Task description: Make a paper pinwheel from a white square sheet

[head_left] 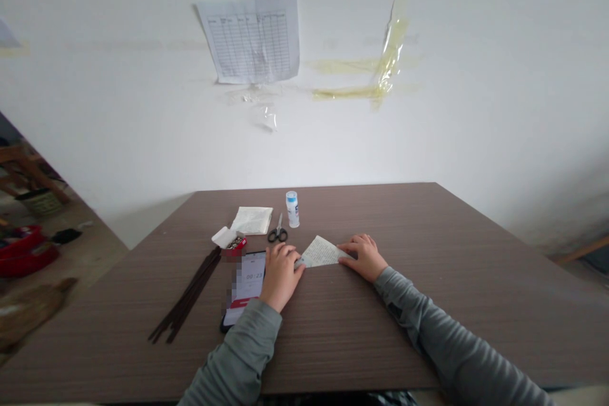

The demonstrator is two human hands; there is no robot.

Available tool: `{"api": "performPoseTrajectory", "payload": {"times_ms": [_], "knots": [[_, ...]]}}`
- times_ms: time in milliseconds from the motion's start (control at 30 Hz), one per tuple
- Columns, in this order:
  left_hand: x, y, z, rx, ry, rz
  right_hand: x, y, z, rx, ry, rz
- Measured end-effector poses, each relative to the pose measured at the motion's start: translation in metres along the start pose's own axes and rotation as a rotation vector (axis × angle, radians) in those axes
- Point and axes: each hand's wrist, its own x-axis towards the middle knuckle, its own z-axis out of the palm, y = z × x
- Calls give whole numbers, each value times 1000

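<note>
A folded triangle of lined paper [321,252] lies flat on the brown wood-grain table [380,304]. My left hand [281,276] grips its left corner with curled fingers, and my right hand [361,257] presses down on its right tip. Just left of my left hand is a smartphone [243,288] with a lit screen showing digits, its near part beside my wrist. Beyond the paper stand a small pair of scissors [278,233] and a white bottle with a blue cap [292,209].
A white folded paper pad [252,220] and a small red box with a white lid [231,242] sit at the far side. Several long dark sticks [185,295] lie left of the phone. The table's far edge meets a white wall [476,108].
</note>
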Motion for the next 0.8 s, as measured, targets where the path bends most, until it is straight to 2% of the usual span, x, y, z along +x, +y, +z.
{"api": "performPoseTrajectory", "payload": {"times_ms": [467, 800], "knots": [[3, -7, 5, -69, 88, 47, 3, -10, -10, 147, -12, 78], [4, -14, 6, -81, 77, 72, 0, -17, -22, 209, -40, 167]]}}
